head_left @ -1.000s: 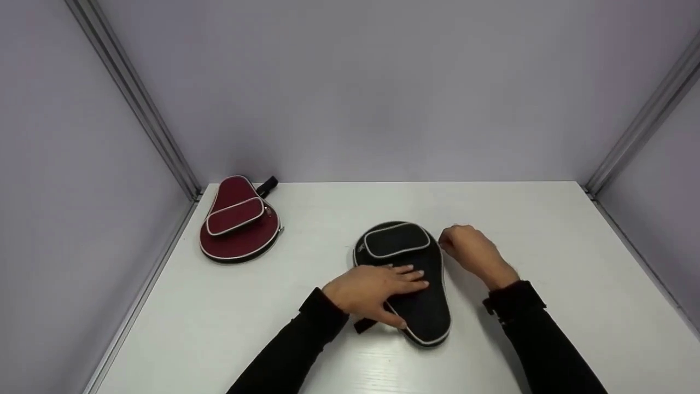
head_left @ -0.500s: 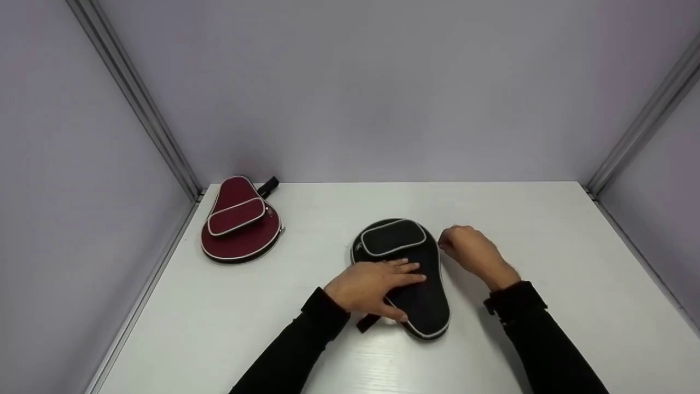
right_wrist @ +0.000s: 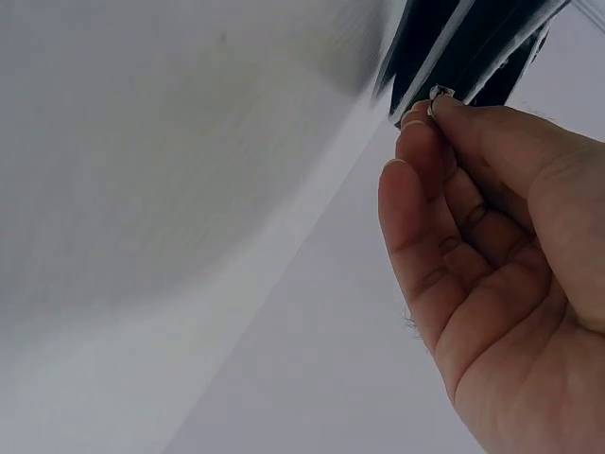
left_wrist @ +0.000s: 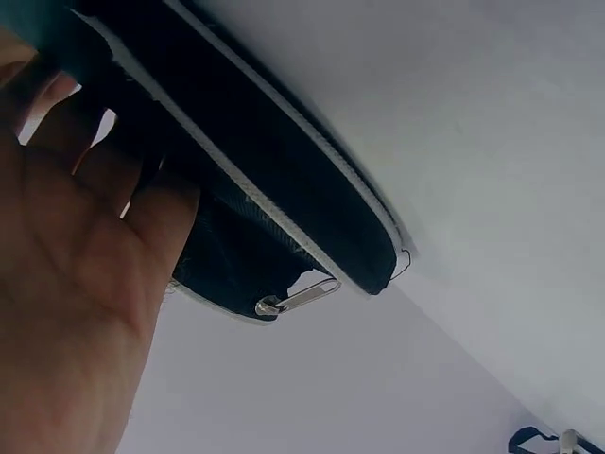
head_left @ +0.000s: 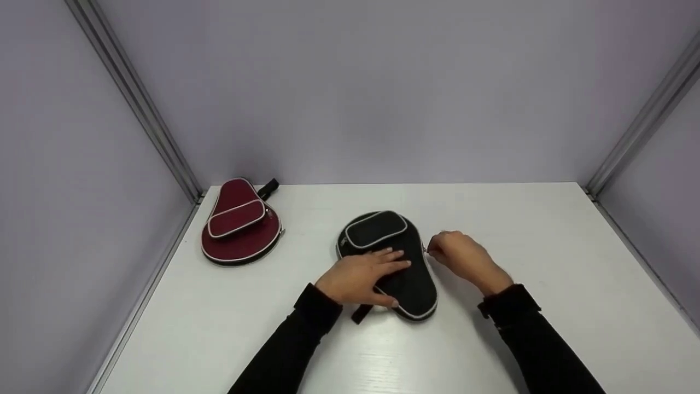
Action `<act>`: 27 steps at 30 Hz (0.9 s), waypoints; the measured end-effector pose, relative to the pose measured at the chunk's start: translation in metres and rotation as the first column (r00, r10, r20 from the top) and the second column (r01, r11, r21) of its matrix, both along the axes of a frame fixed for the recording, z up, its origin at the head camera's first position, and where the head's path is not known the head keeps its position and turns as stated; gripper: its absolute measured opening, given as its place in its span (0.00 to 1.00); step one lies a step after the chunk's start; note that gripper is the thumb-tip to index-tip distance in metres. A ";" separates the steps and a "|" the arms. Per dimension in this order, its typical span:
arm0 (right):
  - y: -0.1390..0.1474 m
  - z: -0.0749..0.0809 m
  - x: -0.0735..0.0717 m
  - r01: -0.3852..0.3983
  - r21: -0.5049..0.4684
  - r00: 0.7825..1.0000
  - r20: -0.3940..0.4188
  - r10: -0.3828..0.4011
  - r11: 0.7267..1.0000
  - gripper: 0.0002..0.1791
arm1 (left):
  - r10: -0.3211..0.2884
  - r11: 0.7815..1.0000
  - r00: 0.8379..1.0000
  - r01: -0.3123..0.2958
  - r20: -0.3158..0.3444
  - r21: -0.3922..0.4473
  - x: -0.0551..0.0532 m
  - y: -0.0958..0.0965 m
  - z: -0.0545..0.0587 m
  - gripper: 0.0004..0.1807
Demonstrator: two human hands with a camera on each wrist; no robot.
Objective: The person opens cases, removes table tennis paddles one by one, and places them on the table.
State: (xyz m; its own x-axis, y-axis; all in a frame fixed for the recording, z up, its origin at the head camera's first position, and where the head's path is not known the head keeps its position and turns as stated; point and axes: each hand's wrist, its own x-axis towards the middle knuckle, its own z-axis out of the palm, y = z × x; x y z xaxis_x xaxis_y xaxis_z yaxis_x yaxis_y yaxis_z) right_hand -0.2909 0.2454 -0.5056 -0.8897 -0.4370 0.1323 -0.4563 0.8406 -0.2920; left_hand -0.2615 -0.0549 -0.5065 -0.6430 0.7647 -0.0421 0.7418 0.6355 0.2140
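A black table tennis paddle case (head_left: 416,295) with pale piping lies on the white table, its round end away from me. My left hand (head_left: 358,278) rests flat on it with fingers spread, thumb along the near left edge. At the case's right side, my right hand (head_left: 462,257) pinches a small metal zipper pull (right_wrist: 440,93) between thumb and forefinger; the right wrist view shows the grip against the case's side. The front pocket (head_left: 377,229) has its own zipper pull (left_wrist: 307,295), dangling in the left wrist view.
A dark red paddle case (head_left: 246,246) with a black strap (head_left: 268,189) lies at the table's back left. Another black strap (head_left: 361,313) sticks out from under the black case. Grey panels (head_left: 383,98) wall in the back and both sides of the white table (head_left: 164,339).
The black case has slid left and away from me, with my left hand on it. My right hand has shifted slightly left, keeping to the case's right side.
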 end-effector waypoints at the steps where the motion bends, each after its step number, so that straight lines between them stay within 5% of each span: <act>1: -0.001 0.000 0.001 -0.005 0.001 1.000 0.000 0.005 1.000 0.04 | 0.005 1.000 1.000 -0.005 0.001 0.004 -0.001 -0.001 0.000 0.50; 15: -0.017 -0.002 0.004 -0.063 0.009 0.998 -0.010 0.063 0.998 0.03 | 0.097 0.995 0.995 -0.097 -0.023 0.034 -0.014 -0.015 -0.003 0.50; 27: -0.027 0.001 0.013 -0.106 0.030 0.993 -0.049 0.108 0.994 0.04 | 0.166 0.984 0.986 -0.167 0.019 0.064 -0.025 -0.031 -0.005 0.50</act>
State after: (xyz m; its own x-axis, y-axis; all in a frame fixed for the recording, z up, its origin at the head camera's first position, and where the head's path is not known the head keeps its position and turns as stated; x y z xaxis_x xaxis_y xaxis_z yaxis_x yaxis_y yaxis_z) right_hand -0.2781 0.2183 -0.5045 -0.8302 -0.5332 0.1628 -0.5575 0.7935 -0.2440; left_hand -0.2870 -0.0860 -0.5115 -0.7613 0.6484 -0.0053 0.6235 0.7343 0.2685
